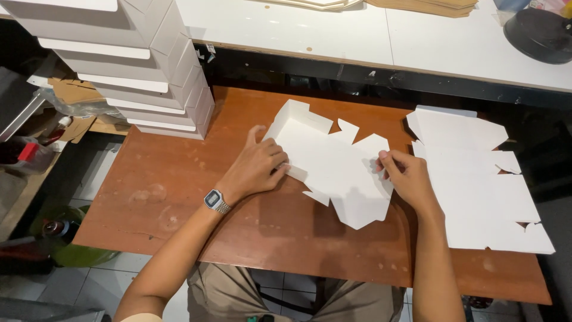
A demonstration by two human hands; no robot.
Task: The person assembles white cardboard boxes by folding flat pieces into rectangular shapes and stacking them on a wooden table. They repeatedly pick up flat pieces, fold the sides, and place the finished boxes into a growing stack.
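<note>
- White die-cut carton blank: lies on the brown bench, about the middle of its top. Its far-left end is already folded up into low walls; the rest lies nearly flat, with cut tabs pointing toward the person.
- Left hand: rests on the left edge of the carton blank, palm down, fingers curled and pressing the card against the bench. A metal wristwatch sits on this wrist.
- Right hand: at the right edge of the carton blank, thumb and fingers pinched narrow on a side flap.
- Stack of flat blanks: just right of the carton blank, unfolded, reaching to the right end of the bench.
- Stack of finished white boxes: beyond and left of the carton blank, at the far-left corner of the bench, piled high and leaning slightly.
- White table: behind the carton blank, past the bench's far edge; brown card sheets and a dark round object lie on it.
- Tiled floor: below and left of the carton blank, with a green object by the bench.
</note>
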